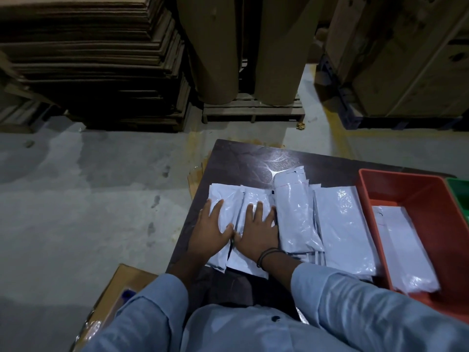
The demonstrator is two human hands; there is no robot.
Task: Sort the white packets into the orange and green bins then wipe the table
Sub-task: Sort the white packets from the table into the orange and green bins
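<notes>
White glossy plastic packets [294, 219] cover the dark wooden table [243, 161] at centre frame; left hand [213, 224] and right hand [258, 229] press them flat, fingers straight

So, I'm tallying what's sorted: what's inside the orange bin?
White packets lie flat in the orange bin, overlapping. Anything beneath them is covered, so no exact count.

Grey stained concrete floor [88, 199], yellow painted line [341, 138]. Flattened brown cardboard sheets [88, 59] stacked left; two brown paper rolls [215, 47] on wooden pallet [253, 113]. Dark wooden table [241, 161] foreground. Dim light.
</notes>
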